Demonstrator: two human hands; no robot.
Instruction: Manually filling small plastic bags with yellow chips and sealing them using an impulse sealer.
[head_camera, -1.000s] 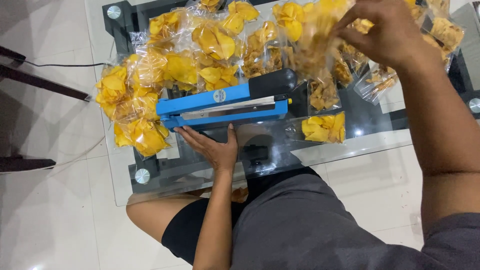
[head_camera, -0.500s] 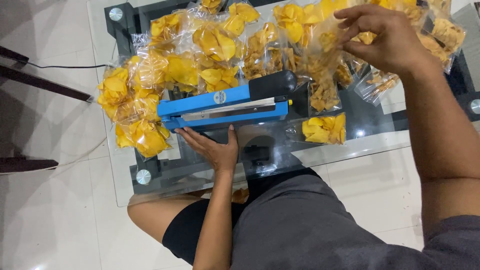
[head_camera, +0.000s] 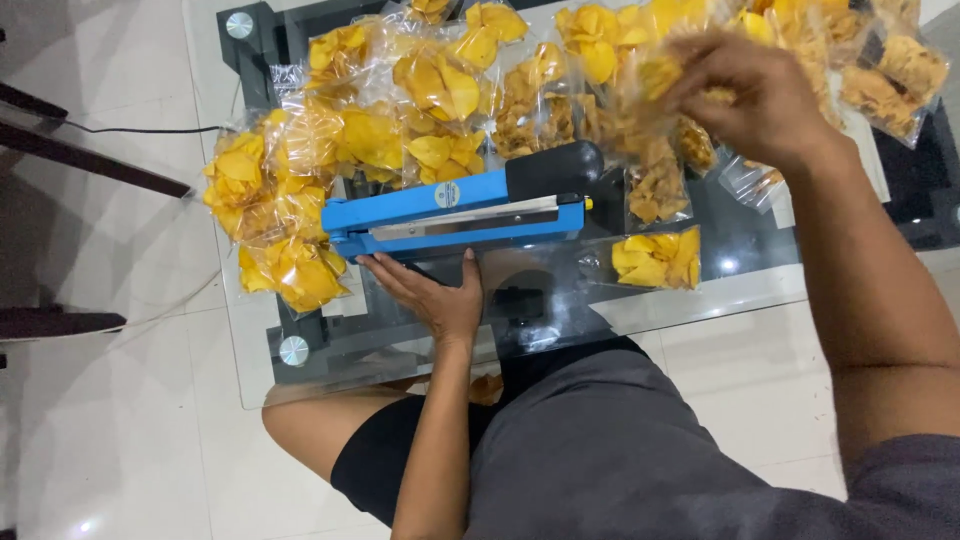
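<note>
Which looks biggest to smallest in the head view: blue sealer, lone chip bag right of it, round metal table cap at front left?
1. Blue sealer, the longest by far.
2. Lone chip bag, much shorter than the sealer.
3. Round metal cap, clearly smallest.
All three sit on the glass table, so nearness hardly skews this.

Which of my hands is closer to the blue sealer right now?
Left. The left hand rests against the near edge of the blue sealer; the right hand is up among the chip bags beyond it.

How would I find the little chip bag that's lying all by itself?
Start at the blue sealing machine on the glass table. Just past its black end lies a small clear bag of yellow chips. It sits alone near the table's front edge, apart from the heap behind.
</note>
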